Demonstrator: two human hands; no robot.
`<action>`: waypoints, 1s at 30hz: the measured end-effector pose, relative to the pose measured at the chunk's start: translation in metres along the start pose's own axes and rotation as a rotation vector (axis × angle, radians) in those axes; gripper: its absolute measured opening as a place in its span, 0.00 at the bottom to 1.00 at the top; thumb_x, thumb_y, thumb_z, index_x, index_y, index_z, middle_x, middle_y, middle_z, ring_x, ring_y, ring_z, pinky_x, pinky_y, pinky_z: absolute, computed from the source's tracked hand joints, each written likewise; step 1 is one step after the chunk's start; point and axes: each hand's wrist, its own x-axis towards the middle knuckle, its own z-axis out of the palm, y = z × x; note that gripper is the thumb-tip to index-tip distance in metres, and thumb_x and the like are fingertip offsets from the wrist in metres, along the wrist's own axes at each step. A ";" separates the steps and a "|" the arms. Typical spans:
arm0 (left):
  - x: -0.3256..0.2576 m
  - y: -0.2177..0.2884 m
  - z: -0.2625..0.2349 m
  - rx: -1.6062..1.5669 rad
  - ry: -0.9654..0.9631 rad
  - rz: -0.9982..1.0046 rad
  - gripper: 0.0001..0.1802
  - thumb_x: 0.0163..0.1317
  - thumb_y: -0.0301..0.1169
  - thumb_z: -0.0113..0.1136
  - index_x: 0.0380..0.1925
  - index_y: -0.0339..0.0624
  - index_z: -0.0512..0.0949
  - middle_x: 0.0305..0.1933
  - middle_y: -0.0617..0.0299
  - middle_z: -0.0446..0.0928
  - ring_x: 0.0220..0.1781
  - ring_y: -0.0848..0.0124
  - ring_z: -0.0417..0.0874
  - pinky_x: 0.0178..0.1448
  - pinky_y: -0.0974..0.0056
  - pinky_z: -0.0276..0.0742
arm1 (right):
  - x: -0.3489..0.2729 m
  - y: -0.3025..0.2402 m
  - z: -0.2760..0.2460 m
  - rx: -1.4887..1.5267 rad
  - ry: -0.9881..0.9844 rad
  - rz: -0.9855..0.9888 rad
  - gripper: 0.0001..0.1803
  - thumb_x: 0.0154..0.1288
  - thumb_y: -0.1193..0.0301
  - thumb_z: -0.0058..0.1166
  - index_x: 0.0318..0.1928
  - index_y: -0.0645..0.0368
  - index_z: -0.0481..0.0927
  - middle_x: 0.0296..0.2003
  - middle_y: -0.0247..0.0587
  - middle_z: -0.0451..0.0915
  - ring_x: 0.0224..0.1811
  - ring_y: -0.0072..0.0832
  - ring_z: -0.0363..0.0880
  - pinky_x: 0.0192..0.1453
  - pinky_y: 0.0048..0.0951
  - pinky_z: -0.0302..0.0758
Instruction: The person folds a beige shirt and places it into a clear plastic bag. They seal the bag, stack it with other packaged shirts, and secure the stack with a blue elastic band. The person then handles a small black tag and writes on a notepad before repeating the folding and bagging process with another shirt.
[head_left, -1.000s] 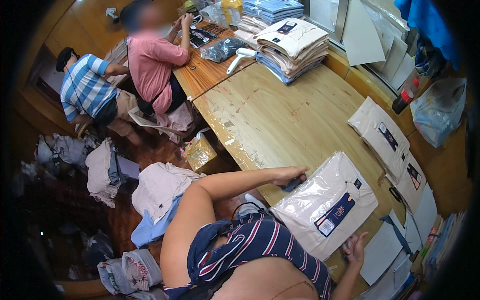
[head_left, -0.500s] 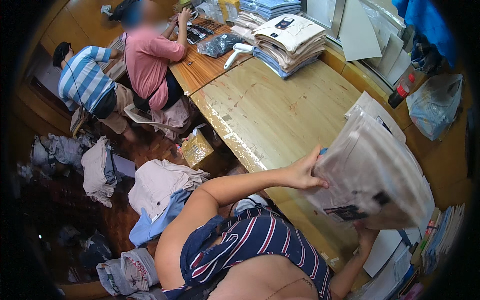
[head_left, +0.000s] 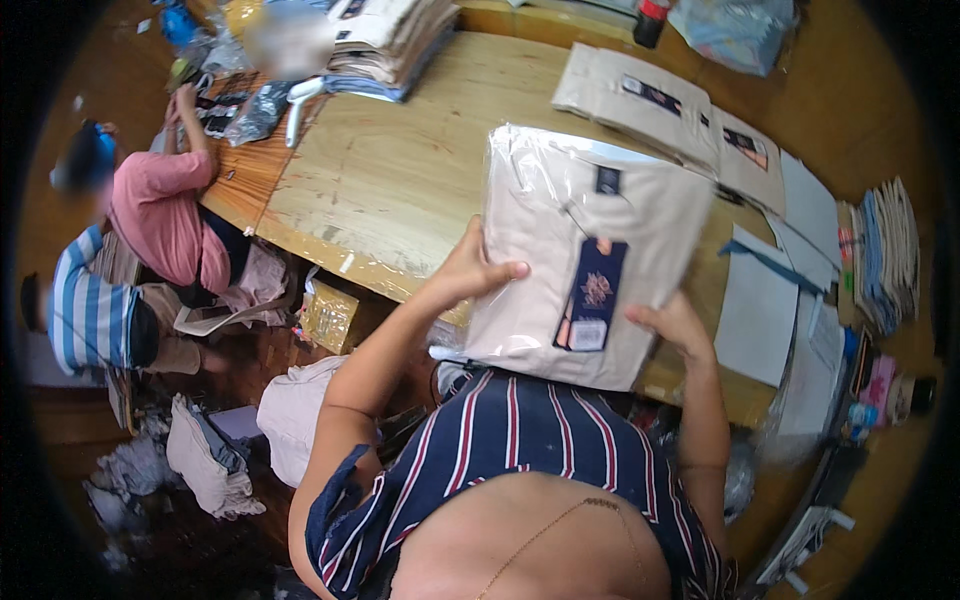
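Holding a folded cream shirt (head_left: pixel 540 220) in a clear bag (head_left: pixel 508 150), gripping its left edge with left hand (head_left: pixel 468 268), its lower right edge with right hand (head_left: pixel 682 328), above a wooden surface (head_left: pixel 420 160), with a navy hang tag (head_left: pixel 596 290) between hands, folded shirts (head_left: pixel 668 122) beyond right hand.

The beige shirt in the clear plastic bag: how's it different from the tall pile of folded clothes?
The bagged beige shirt is held by the left hand and right hand; the tall clothes pile rests on the wooden table. The bagged beige shirt looks mostly beige; the tall clothes pile has blue too. Both are folded.
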 end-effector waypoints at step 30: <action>-0.004 -0.108 -0.059 -1.212 0.116 0.312 0.42 0.50 0.17 0.49 0.57 0.76 0.48 0.35 0.62 0.68 0.33 0.71 0.70 0.41 0.67 0.70 | 0.007 0.081 -0.083 -0.057 0.431 0.183 0.10 0.57 0.69 0.47 0.27 0.64 0.73 0.13 0.30 0.68 0.12 0.14 0.61 0.14 0.15 0.57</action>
